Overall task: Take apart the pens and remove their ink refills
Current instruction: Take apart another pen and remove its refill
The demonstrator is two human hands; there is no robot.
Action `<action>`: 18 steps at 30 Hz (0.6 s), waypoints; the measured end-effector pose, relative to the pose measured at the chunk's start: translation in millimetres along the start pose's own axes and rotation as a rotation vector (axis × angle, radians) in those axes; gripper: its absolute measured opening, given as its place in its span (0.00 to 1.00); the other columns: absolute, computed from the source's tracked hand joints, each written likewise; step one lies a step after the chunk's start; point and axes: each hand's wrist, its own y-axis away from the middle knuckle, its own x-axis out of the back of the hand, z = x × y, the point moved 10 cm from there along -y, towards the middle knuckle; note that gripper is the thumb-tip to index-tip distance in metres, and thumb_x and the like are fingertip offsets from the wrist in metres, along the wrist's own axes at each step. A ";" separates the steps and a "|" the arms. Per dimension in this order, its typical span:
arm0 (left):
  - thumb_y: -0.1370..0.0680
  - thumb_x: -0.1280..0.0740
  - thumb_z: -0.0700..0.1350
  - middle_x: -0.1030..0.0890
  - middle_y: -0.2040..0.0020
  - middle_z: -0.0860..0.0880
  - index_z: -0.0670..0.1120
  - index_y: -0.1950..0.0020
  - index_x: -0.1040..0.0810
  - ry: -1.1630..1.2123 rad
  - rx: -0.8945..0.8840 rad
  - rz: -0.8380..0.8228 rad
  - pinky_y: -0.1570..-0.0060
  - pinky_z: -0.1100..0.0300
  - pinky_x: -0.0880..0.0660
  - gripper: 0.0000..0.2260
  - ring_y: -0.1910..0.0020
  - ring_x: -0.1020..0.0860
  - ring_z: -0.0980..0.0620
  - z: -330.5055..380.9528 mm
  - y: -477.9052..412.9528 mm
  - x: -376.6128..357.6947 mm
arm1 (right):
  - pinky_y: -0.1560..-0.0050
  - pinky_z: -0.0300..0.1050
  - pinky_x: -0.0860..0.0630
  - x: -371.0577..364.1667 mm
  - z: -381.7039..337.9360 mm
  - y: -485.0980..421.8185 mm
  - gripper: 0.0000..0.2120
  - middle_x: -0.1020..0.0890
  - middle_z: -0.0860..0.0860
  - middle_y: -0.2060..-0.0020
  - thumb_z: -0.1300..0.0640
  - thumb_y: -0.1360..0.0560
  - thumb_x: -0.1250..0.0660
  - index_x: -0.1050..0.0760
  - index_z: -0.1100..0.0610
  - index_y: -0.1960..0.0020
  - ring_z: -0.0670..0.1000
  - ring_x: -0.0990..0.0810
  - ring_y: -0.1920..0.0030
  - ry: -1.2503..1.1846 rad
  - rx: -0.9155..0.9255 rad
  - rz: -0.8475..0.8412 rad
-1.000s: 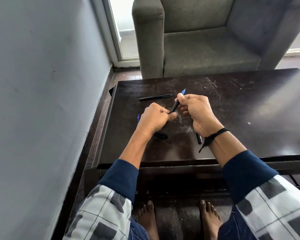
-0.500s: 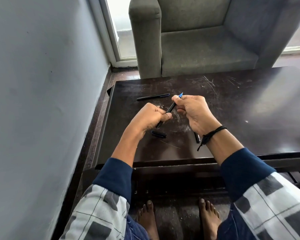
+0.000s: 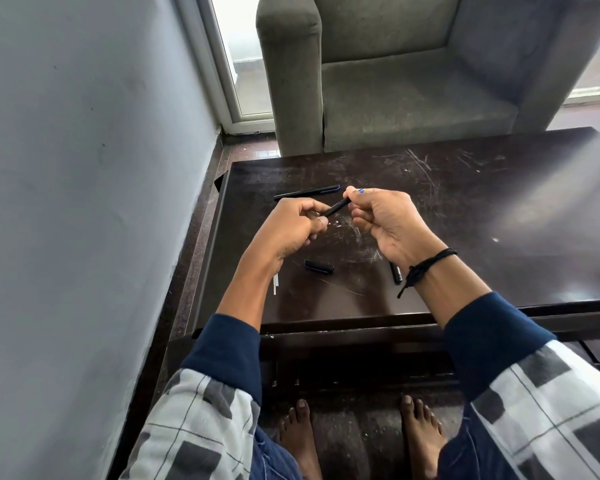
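Above the dark table both hands hold one black pen. My left hand pinches its lower end and my right hand grips its upper end, where a blue tip shows past the fingers. A whole black pen with a blue end lies just behind the hands. A black cap lies on the table below them. A short black pen part pokes out beside my right wrist. Thin clear refill tubes lie by my left forearm.
A grey armchair stands right behind the table. A grey wall runs close along the left. The table's near edge and a lower shelf sit above my bare feet.
The hands have moved a little apart along the pen, which now lies flatter. The blue tip is mostly covered by my right fingers. The clear tubes by the left forearm have come into view.
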 end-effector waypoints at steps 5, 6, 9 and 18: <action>0.20 0.31 0.40 0.20 0.60 0.50 0.48 0.44 0.16 -0.025 0.014 0.003 0.61 0.63 0.29 0.08 0.65 0.26 0.58 -3.8 -2.7 0.0 | 0.62 0.35 0.22 -3.4 0.1 2.0 0.07 0.18 0.53 0.58 0.64 0.24 0.28 0.16 0.65 0.46 0.45 0.21 0.61 0.079 0.011 -0.024; 0.20 0.30 0.42 0.19 0.59 0.50 0.49 0.45 0.16 -0.028 0.005 0.021 0.59 0.62 0.28 0.06 0.64 0.25 0.58 -3.2 -3.1 0.6 | 0.60 0.35 0.22 -6.2 -0.8 3.6 0.07 0.17 0.52 0.58 0.65 0.23 0.29 0.16 0.64 0.47 0.45 0.21 0.60 0.083 0.017 -0.050; 0.22 0.28 0.47 0.17 0.59 0.52 0.50 0.51 0.15 -0.052 -0.041 0.123 0.52 0.59 0.24 0.03 0.60 0.21 0.58 0.0 -3.4 9.7 | 0.56 0.36 0.21 -14.1 -2.0 8.6 0.05 0.17 0.51 0.59 0.64 0.22 0.30 0.16 0.63 0.48 0.44 0.21 0.61 0.074 0.021 -0.104; 0.24 0.26 0.50 0.16 0.56 0.51 0.55 0.55 0.14 -0.150 -0.039 0.159 0.45 0.51 0.21 0.02 0.54 0.20 0.54 -1.5 -5.2 15.8 | 0.57 0.37 0.21 -11.3 -5.3 9.8 0.02 0.17 0.52 0.62 0.63 0.24 0.27 0.16 0.62 0.54 0.45 0.20 0.62 0.149 0.079 -0.069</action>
